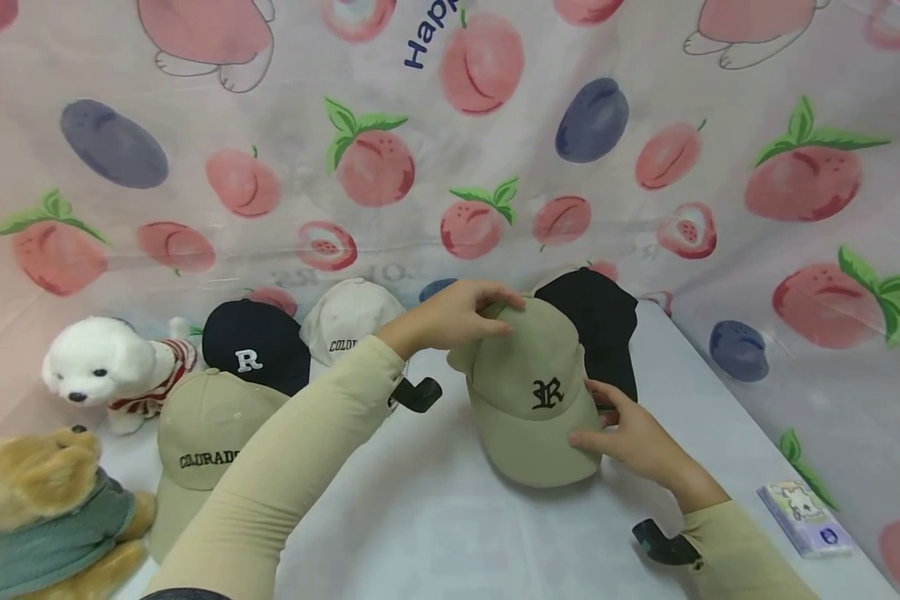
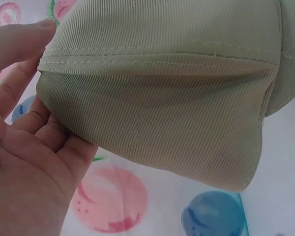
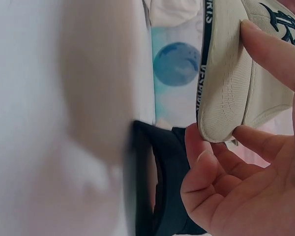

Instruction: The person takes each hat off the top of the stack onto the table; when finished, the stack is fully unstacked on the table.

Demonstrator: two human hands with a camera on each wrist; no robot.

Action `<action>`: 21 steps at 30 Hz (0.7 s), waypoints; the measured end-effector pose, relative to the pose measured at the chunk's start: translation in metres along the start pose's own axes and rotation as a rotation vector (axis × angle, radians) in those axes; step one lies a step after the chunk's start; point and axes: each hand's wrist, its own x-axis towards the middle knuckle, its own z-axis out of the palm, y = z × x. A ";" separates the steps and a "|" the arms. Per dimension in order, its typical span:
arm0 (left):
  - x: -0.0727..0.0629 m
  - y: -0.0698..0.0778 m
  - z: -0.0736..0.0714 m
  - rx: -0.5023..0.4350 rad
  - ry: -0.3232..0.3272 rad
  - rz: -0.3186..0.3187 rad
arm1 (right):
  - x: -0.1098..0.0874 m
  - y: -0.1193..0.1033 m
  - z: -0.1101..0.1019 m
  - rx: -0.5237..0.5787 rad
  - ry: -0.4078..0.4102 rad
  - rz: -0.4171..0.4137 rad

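Observation:
A beige-green baseball cap (image 1: 521, 358) with a dark letter R is tilted between my two hands, its brim toward me in the head view. My left hand (image 1: 457, 315) holds the crown at the upper left; in the left wrist view its fingers go behind the fabric edge of the cap (image 2: 152, 108). With thumb on top and fingers below, my right hand (image 1: 637, 442) pinches the brim's right side. Lettering runs along the inner edge of the cap (image 3: 226, 73) in the right wrist view. Just behind stands a black cap (image 1: 600, 321).
At left are a navy cap (image 1: 255, 342), a white cap (image 1: 352, 308) and a beige cap (image 1: 202, 417), partly hidden by my left sleeve. A white plush dog (image 1: 97, 358) and a brown plush toy (image 1: 37, 483) sit beside them. A tissue pack (image 1: 804, 518) lies at right.

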 end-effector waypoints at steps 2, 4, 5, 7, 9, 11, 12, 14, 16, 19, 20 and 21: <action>-0.005 -0.002 -0.003 0.023 0.006 -0.008 | 0.001 -0.003 0.003 0.019 -0.019 -0.001; -0.010 -0.002 -0.007 0.034 0.012 -0.015 | 0.001 -0.006 0.007 0.037 -0.037 -0.005; -0.013 -0.003 -0.009 0.042 0.017 -0.018 | 0.002 -0.008 0.008 0.045 -0.044 -0.009; -0.018 -0.004 -0.013 0.042 0.022 -0.027 | 0.003 -0.011 0.012 0.056 -0.052 -0.015; -0.025 -0.004 -0.017 0.022 0.023 -0.040 | 0.004 -0.014 0.015 0.066 -0.060 -0.029; -0.031 -0.006 -0.021 0.011 0.024 -0.052 | 0.005 -0.017 0.019 0.084 -0.073 -0.041; -0.034 -0.007 -0.023 0.002 0.023 -0.059 | 0.005 -0.018 0.021 0.092 -0.078 -0.045; -0.040 -0.009 -0.027 -0.007 0.023 -0.067 | 0.006 -0.020 0.025 0.112 -0.094 -0.049; -0.046 -0.011 -0.030 -0.007 0.028 -0.075 | 0.007 -0.023 0.029 0.127 -0.106 -0.054; -0.054 -0.012 -0.034 -0.010 0.031 -0.079 | 0.008 -0.026 0.037 0.140 -0.116 -0.059; -0.057 -0.012 -0.036 -0.005 0.032 -0.081 | 0.008 -0.027 0.040 0.142 -0.120 -0.060; -0.059 -0.013 -0.037 -0.004 0.032 -0.078 | 0.009 -0.028 0.043 0.144 -0.123 -0.060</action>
